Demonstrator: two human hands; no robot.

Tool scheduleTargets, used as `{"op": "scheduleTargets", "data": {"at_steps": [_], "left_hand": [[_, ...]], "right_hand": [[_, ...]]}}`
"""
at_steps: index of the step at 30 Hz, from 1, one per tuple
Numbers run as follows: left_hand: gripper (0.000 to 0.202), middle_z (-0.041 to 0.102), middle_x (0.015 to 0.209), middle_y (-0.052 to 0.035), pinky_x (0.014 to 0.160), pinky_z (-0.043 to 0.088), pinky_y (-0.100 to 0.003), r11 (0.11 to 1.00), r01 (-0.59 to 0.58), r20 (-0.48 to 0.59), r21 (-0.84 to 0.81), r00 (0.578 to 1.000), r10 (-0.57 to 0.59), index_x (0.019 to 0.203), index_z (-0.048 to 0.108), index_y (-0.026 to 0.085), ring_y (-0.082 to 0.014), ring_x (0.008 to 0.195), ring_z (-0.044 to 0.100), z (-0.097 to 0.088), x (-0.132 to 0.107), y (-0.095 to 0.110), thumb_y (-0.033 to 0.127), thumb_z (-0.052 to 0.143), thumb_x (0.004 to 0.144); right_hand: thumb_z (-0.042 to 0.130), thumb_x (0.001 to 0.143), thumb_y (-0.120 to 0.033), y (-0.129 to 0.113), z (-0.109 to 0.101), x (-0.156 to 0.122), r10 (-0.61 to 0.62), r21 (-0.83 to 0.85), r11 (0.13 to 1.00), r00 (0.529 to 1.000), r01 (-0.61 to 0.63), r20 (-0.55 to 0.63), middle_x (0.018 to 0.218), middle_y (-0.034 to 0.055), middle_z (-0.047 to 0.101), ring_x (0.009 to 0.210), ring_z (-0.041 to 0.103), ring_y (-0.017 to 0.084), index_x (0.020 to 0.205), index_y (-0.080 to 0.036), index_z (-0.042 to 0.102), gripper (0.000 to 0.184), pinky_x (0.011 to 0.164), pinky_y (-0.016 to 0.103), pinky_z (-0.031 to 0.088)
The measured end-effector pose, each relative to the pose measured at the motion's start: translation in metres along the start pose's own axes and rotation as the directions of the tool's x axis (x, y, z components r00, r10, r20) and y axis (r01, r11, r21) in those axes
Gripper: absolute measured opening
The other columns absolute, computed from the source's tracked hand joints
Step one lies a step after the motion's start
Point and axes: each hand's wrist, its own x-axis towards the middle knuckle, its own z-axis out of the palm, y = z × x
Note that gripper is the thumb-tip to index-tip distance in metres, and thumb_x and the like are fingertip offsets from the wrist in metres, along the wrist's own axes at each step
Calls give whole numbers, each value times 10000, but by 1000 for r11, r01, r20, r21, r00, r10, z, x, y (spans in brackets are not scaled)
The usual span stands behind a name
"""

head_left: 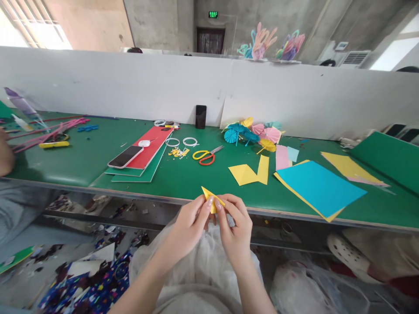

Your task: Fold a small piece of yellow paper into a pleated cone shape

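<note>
Between my two hands, just off the table's front edge, is a small piece of folded yellow paper (208, 195) with a pointed tip. My left hand (193, 218) pinches its left side between thumb and fingers. On the right side, my right hand (235, 220) grips it in the same way, thumb close to the other thumb. The fingers behind the paper are mostly hidden. Beyond the hands lie scissors (207, 155) with yellow and red handles. A flat yellow paper piece (243, 174) and a yellow strip (263, 170) rest to their right.
Blue paper sheets (321, 187) lie at the right of the green table (183, 183). Small paper umbrellas (252, 133) cluster by the white partition (147, 87). At the left are red and green boards (150, 146) with a phone (126, 156), and another person's arm (5, 152).
</note>
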Motion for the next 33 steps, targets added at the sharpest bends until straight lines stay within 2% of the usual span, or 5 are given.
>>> {"op": "scheduleTargets", "data": {"at_steps": [7,17,23,27,33], "left_hand": [[328,487,559,33,524,350,-219,999,1,23,-32,1000,-1,771,495,182,-109,516,448,0,-2,2,410,338,945],[312,529,704,-3,523,399,-216,997,26,82,-70,996,-20,862,541,167,-118,594,497,1,-4,-2,430,383,918],[272,584,764,-8,556,431,-213,986,66,164,-150,986,-41,1000,574,176,-114,616,548,-3,-5,3,385,421,919],[300,601,723,-13,548,435,-222,989,68,196,-135,980,-40,892,586,162,-131,617,586,-6,-2,5,407,415,920],[300,616,738,-31,498,453,-223,973,71,127,-220,991,-44,983,584,166,-136,582,563,-5,0,2,405,416,912]], "right_hand": [[548,877,-169,1,-1,-1,124,111,986,992,-124,6,897,63,640,810,619,167,896,-197,596,60,651,272,532],[482,919,-267,-2,-9,2,203,319,896,924,-309,325,1058,82,610,835,621,163,821,-198,504,121,714,291,509],[517,901,-304,-2,-8,1,288,346,862,919,-371,268,1021,68,612,789,626,159,993,-235,449,134,653,279,525],[454,923,-382,-8,-10,3,338,373,780,841,-502,423,1050,65,591,546,561,111,1223,-274,404,322,466,246,477],[331,950,-489,-7,-14,3,311,420,692,767,-587,561,692,15,530,656,558,159,1155,-238,569,403,646,297,514]]}}
